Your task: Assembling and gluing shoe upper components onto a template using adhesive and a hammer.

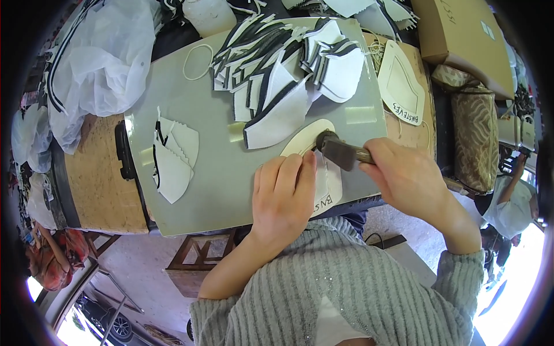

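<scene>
My right hand is closed round the wooden handle of a hammer. The hammer's dark head is over a cream shoe-pattern template near the front edge of a grey work board. My left hand presses on the template, its bent fingers close together and beside the hammer head. Whether a small piece is pinched under those fingertips is hidden. Just beyond the hands lies a heap of white cut pieces with black edging. A few similar white pieces rest to the left.
Another cream template lies right of the board. A cardboard box and a patterned brown pouch stand at the right. White plastic bags fill the far left, near a black tool. A wooden stool is below the table.
</scene>
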